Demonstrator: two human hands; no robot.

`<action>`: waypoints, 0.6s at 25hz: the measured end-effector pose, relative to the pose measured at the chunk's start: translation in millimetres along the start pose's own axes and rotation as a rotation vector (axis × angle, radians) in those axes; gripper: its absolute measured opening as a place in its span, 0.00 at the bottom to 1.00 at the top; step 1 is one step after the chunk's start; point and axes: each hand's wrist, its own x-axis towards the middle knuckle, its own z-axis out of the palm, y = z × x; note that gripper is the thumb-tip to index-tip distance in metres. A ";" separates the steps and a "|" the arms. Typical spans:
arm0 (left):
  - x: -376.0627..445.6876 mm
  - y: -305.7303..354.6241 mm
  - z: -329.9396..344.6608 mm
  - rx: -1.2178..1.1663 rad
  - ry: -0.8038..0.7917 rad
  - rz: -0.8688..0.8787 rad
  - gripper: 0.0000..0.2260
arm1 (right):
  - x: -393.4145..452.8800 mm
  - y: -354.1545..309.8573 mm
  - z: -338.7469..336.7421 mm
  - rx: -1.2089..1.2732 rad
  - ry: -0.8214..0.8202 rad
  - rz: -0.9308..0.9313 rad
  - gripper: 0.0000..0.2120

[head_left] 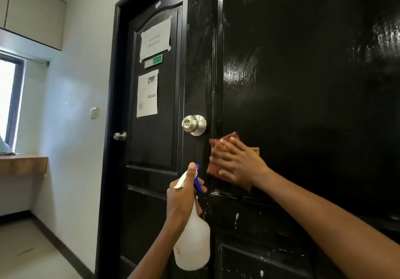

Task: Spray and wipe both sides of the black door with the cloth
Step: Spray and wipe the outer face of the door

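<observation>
The glossy black door (303, 84) fills the right of the view, swung open towards me, its panel streaked wet. My right hand (240, 166) presses a reddish-brown cloth (218, 148) flat against the door panel, just below and right of the silver knob (193, 125). The fingers lie straight over the cloth, which looks blurred. My left hand (184, 194) grips the neck of a white spray bottle (192, 242) with a blue trigger, thumb up along the head, nozzle towards the door's edge. White drips dot the lower panels.
Behind stands a second black door (151, 148) with taped paper signs and its own small knob (120, 136). A white wall with a light switch (93, 113), a wooden counter (23, 164) and a window (8, 96) lie to the left.
</observation>
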 end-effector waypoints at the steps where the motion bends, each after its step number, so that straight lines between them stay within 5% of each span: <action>1: -0.2 -3.5 -1.4 0.000 0.008 -0.006 0.26 | 10.3 14.9 -7.0 -0.005 0.051 0.127 0.29; 4: -0.6 -17.8 -5.5 0.032 0.014 -0.027 0.26 | 38.3 21.3 -21.0 0.044 0.075 0.400 0.29; 7: -3.7 -32.4 -12.0 0.056 0.039 -0.055 0.26 | 38.6 -18.4 -8.4 0.072 0.131 0.447 0.30; 15: -28.8 -30.2 -10.3 0.038 0.014 -0.075 0.25 | -60.4 -98.5 35.7 0.146 -0.016 0.051 0.27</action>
